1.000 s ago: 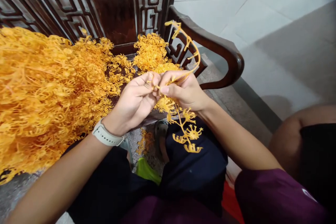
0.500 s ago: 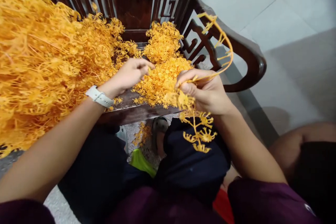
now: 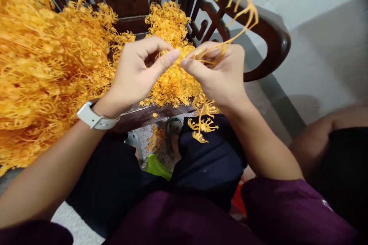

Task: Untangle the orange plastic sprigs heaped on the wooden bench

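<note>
Dark carved wood of the armchair (image 3: 276,42) bears a heap of orange dried sprigs (image 3: 48,69) at left. My right hand (image 3: 220,72) pinches one sprig (image 3: 252,9) upright; my left hand (image 3: 135,72) curls open just beside it, above the heap.

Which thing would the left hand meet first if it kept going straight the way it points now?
Probably the orange sprig pinched in the right hand, just ahead of the left hand's thumb tip. Depth is unclear.
</note>
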The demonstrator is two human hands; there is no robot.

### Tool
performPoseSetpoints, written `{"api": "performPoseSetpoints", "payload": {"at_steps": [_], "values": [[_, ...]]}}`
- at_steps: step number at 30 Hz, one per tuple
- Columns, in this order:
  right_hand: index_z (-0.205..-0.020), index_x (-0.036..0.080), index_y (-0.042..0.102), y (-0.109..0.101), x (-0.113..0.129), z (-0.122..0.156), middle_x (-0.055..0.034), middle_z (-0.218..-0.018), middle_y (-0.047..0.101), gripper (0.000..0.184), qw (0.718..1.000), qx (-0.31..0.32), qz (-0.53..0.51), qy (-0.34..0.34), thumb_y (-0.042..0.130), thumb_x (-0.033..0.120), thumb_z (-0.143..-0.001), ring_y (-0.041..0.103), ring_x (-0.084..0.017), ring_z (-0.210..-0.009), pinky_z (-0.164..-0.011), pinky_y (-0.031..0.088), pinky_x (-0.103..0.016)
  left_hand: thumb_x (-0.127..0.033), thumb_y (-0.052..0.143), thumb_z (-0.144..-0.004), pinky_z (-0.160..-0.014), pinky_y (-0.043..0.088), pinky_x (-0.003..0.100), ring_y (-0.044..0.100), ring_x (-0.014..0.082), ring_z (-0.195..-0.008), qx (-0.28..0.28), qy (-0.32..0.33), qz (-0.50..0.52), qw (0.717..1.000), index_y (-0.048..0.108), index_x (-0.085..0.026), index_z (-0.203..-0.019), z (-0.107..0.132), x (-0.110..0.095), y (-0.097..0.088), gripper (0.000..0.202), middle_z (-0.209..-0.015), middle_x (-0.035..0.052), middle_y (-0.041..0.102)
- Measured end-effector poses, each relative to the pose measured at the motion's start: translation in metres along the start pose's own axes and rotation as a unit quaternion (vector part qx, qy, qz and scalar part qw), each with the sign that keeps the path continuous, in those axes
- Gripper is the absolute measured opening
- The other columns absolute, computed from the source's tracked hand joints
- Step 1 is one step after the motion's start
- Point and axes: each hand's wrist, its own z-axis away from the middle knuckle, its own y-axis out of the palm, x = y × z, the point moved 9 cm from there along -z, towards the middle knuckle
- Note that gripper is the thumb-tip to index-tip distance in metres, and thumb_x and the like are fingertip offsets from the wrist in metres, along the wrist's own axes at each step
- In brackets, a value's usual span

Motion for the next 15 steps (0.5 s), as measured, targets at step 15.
{"api": "performPoseSetpoints", "payload": {"at_steps": [15], "values": [[-0.067, 0.019, 0.063, 0.038, 0.009, 0.014, 0.0033, -0.062, 0.038, 0.052, 0.981, 0.191, -0.016, 0.01, 0.083, 0.061, -0.09, 0.036, -0.011, -0.062, -0.059, 0.035, -0.029, -0.048, 0.077, -0.1, -0.062, 0.034, 0.031, 0.048, 0.0121, -0.065, -0.065, -0.025, -0.018, 0.997, 0.065, -0.019, -0.066, 0.014, -0.003, -0.004, 0.046, -0.065, -0.0003, 0.051]]}}
